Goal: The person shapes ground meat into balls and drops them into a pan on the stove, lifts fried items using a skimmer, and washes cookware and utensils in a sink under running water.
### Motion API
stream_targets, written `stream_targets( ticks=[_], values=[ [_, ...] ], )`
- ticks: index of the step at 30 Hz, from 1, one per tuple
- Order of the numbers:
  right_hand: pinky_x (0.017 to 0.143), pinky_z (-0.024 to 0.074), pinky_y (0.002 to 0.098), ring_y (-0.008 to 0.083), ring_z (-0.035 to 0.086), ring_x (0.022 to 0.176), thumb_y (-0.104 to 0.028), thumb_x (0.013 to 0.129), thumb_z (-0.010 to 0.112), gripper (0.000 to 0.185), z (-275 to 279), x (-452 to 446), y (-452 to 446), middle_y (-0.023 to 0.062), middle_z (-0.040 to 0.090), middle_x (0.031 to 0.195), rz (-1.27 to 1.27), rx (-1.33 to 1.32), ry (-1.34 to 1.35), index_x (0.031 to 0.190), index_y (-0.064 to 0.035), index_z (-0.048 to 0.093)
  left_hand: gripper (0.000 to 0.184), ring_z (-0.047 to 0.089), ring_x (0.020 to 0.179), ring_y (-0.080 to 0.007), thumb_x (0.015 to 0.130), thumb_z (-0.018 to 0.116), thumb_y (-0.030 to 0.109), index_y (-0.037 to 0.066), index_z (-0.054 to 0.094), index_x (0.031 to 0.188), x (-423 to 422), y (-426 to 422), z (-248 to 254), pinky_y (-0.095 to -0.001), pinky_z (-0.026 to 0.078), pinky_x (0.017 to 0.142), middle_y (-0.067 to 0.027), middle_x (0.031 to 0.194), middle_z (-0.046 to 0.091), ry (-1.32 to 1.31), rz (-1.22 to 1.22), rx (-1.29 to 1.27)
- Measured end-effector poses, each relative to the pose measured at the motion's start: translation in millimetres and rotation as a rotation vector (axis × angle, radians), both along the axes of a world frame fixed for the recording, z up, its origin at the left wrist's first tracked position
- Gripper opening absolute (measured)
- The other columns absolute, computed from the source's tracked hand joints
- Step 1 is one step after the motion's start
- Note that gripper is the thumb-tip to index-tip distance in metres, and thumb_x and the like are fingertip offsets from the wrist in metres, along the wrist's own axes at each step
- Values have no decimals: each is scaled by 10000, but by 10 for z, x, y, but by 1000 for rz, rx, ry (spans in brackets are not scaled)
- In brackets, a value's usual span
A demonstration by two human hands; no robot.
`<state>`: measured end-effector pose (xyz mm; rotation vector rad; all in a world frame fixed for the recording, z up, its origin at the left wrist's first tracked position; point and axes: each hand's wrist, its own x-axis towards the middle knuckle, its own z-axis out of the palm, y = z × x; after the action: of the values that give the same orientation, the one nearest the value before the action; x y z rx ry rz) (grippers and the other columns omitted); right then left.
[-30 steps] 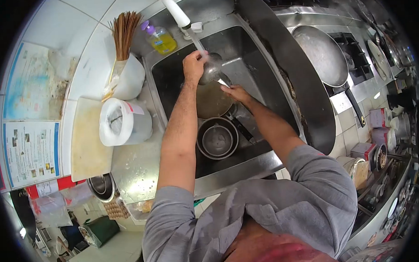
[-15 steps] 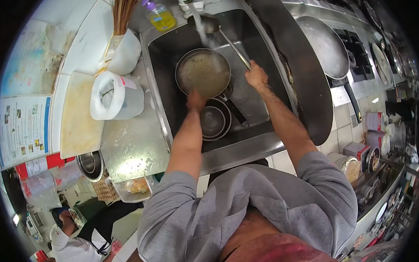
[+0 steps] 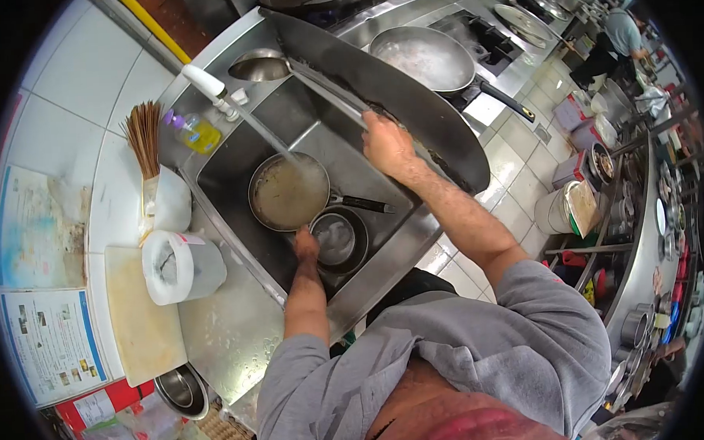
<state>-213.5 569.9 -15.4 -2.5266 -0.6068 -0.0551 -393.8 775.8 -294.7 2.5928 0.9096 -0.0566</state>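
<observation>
My right hand is closed around the long metal handle of a ladle, whose round bowl lies over the sink's back corner. Down in the sink, a frying pan holds cloudy brownish water, and its black handle points right. My left hand is at the pan's near rim with the fingers closed on it. Just beside that hand stands a dark pot with some liquid in it. Water streams from the white faucet into the pan.
A soap bottle, a stick brush in a white holder and a white tub stand left of the sink, near a cutting board. A wok sits on the stove to the right. Another person is far off.
The view has turned and shifted. The ladle has gone from near the water stream to the sink's back corner. My left hand remains by the pan's near rim.
</observation>
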Motion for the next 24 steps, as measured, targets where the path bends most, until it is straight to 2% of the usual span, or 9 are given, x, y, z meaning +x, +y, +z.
stream_targets(
  ticks=[6, 8, 12, 14, 16, 18, 20, 22, 24],
  values=[
    [753, 453, 439, 391, 564, 904, -128, 748, 594, 337, 708, 129, -865, 214, 596, 923, 54, 314, -28, 1046, 2, 505, 231, 554, 924, -394, 736, 498, 29, 52, 561, 956, 162, -90, 653, -471, 455, 785, -200, 1024, 562, 71, -233, 69],
    [681, 466, 394, 300, 612, 780, -133, 749, 603, 410, 903, 306, -1251, 168, 621, 819, -6, 380, 62, 1118, 12, 500, 197, 560, 905, -394, 709, 515, 41, 41, 574, 898, 222, 5, 978, -477, 453, 771, -206, 967, 581, 75, -193, 67],
    [601, 447, 306, 143, 523, 629, -125, 748, 607, 433, 1209, 947, -2179, 96, 582, 728, -86, 399, 236, 1145, 7, 494, 203, 572, 832, -404, 664, 564, 60, 2, 551, 858, 222, 449, 1076, -464, 457, 718, -240, 825, 582, -120, -80, 159],
    [663, 452, 326, 187, 563, 711, -109, 736, 608, 431, 1071, 1699, -2836, 136, 605, 796, -158, 312, 329, 1145, -18, 511, 219, 592, 692, -354, 612, 596, 5, -13, 519, 816, 142, 459, 1319, -403, 469, 641, -192, 754, 589, -335, 60, -30],
    [720, 451, 345, 243, 582, 781, -110, 721, 612, 426, 467, 2390, -3272, 163, 620, 839, -113, 190, -42, 1132, -34, 532, 258, 553, 593, -237, 571, 608, -46, -2, 479, 791, 98, 502, 1137, -328, 443, 562, -104, 683, 555, -442, 337, -438],
    [775, 439, 356, 286, 580, 854, -117, 701, 619, 426, 29, 2908, -3527, 176, 624, 896, -235, 86, 113, 1108, -14, 544, 293, 504, 585, -159, 571, 588, -59, 17, 454, 820, 211, 213, 1316, -285, 410, 523, -50, 684, 515, -439, 479, -565],
    [735, 451, 350, 269, 591, 807, -126, 687, 633, 463, -388, 3278, -3569, 178, 622, 881, -279, 55, 174, 1121, -2, 532, 339, 506, 599, -166, 579, 583, -54, 4, 446, 883, 266, 56, 1179, -292, 406, 529, -76, 718, 521, -547, 647, -722],
    [464, 432, 306, 145, 517, 543, -153, 713, 639, 481, -695, 3603, -3525, 72, 567, 727, -291, 113, 428, 1157, -17, 513, 469, 520, 657, -176, 578, 584, -51, 6, 434, 1019, 409, -92, 1054, -307, 427, 572, -92, 804, 529, -632, 721, -805],
    [404, 393, 290, 111, 474, 508, -180, 759, 617, 442, -1104, 3952, -3484, 31, 533, 672, -231, 333, 481, 1158, -21, 513, 551, 527, 634, -159, 619, 589, -45, 34, 399, 1129, 572, -155, 870, -277, 451, 548, -64, 795, 524, -731, 767, -799]
  ],
)
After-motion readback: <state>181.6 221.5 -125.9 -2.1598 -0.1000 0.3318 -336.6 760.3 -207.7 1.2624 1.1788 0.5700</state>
